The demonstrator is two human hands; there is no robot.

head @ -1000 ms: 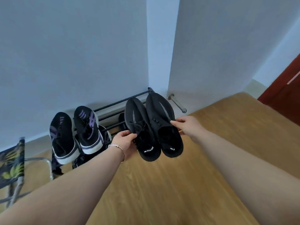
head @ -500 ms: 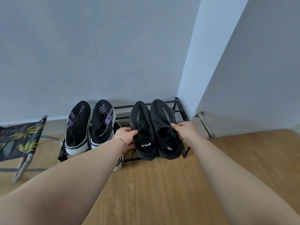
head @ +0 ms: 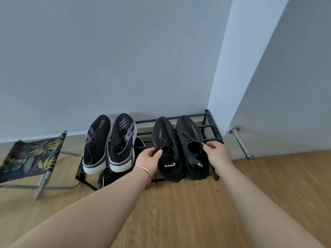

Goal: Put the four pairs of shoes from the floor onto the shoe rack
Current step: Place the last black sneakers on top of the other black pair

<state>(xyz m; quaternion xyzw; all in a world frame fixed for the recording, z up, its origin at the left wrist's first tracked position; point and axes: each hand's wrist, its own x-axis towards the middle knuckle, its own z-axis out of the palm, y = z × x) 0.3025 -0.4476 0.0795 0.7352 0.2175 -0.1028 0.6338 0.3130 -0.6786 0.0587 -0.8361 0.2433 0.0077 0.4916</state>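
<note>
A low black metal shoe rack (head: 209, 119) stands against the wall in the corner. A black pair with purple stripes and white soles (head: 109, 144) lies on the left of its top tier. On the right of that tier rests an all-black knit pair. My left hand (head: 149, 158) grips the left black shoe (head: 165, 151) at its collar by the laces. My right hand (head: 217, 153) pinches the collar of the right black shoe (head: 191, 145). Another dark shoe (head: 138, 143) shows on the lower tier, mostly hidden.
A folding stool with a leaf-print fabric seat (head: 30, 158) stands left of the rack on the wooden floor (head: 179, 212). A metal door stopper (head: 240, 142) juts out from the wall panel on the right.
Both hands have carried the black pair forward and down onto the right side of the top tier. The view has swung left and now faces the rack squarely.
</note>
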